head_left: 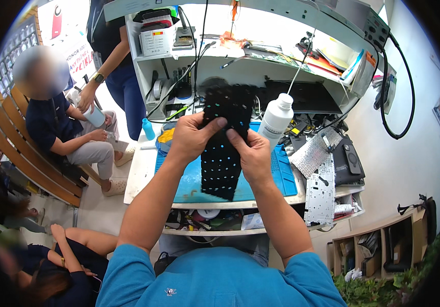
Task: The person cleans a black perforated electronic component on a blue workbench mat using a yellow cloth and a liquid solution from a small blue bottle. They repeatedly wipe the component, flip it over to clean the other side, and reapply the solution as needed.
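Held up in front of me is a thin black perforated sheet [220, 171], long and dotted with small holes through which the blue below shows. My left hand [189, 137] pinches its left edge, the thumb lying across its face. On the opposite edge, my right hand [254, 153] grips it the same way, fingers behind. The top end of the sheet looks smeared by motion. Beneath it lies a blue work mat [189, 184]. A white plastic bottle [277, 118] with a thin nozzle stands just beyond my right hand.
Right of the mat lie bubble wrap [316, 152], a white perforated metal plate [320, 193] and a black case [349, 159]. A small blue bottle [148, 129] stands at left. Below the tabletop, an open drawer [210, 219] holds clutter. Cables hang from the shelf [189, 55]. Several people are nearby on the left.
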Motion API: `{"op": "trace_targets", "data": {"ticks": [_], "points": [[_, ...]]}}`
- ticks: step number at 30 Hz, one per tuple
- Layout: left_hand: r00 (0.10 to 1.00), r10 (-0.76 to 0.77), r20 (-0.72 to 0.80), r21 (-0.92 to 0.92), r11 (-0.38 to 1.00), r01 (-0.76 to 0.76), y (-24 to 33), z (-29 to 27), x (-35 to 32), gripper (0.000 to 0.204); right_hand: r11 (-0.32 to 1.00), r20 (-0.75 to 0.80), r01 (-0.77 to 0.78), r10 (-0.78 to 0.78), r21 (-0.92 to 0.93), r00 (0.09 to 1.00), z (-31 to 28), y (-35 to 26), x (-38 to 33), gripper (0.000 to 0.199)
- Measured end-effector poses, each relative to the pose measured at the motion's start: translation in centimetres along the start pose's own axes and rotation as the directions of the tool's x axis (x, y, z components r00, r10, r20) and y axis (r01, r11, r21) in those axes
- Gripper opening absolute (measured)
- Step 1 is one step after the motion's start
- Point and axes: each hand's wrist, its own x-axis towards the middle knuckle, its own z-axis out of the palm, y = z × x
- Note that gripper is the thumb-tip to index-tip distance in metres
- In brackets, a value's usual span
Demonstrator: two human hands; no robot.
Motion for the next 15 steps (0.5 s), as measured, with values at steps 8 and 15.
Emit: {"op": "trace_targets", "data": {"ticks": [8, 15], "points": [[0.997, -0.05, -0.061, -0.065, 0.997, 0.047, -1.5, -0.3, -1.7, 0.032, 0.979, -0.076, 0.057, -0.073, -0.197, 0.994, 3.0, -1.8, -0.2, 0.024], [0.99, 0.012, -0.142, -0.026, 1.0, -0.016, -0.4, -0.1, -1.7, 0.029, 0.996, -0.18, 0.038, -0.052, -0.08, 0.982, 2.0, -3.2, 0.6, 0.035]]}}
